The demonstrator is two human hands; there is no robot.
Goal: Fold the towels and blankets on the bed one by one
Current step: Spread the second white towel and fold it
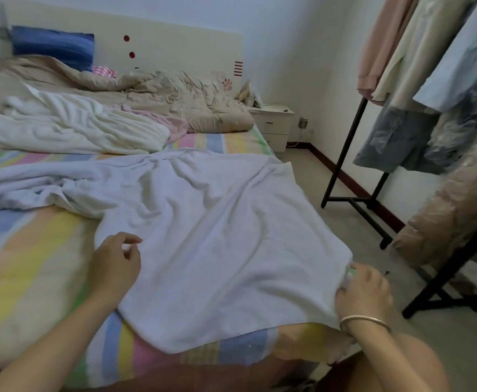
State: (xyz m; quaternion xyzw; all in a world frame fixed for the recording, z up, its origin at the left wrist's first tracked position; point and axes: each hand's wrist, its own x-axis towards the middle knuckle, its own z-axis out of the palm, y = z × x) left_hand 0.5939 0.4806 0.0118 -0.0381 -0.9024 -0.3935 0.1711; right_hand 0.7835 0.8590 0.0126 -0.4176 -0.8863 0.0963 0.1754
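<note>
Nearest, right hand (364, 290), with bangle (364, 321) at the wrist: fingers curled down over the near right corner of white towel (217, 236), gripping it at the mattress edge. Left hand (118, 258): fingers loosely curled, thumb close to forefinger, nothing held; poised at the towel's left border, contact with the cloth not determinable. White towel: plain terry, spread mostly flat across the near right part of bed (33, 264), creased in long ridges, far left end bunched and trailing away to the left, near edge lying along the foot of the mattress. Bed: pastel-striped sheet, bare at near left. Cream blanket (76, 128): ribbed, rumpled, unfolded, mid-bed at left, beyond the towel. Beige quilt (175, 100): crumpled against headboard (175, 49). Blue pillow (53, 43): upright at the headboard, far left. Nightstand (274, 123): white, just beside the bed's far right corner, two drawers closed, pale crumpled item on top. Clothes rack (344, 154): black frame on the floor at right, hung with garments (429, 80), some under clear plastic covers.
</note>
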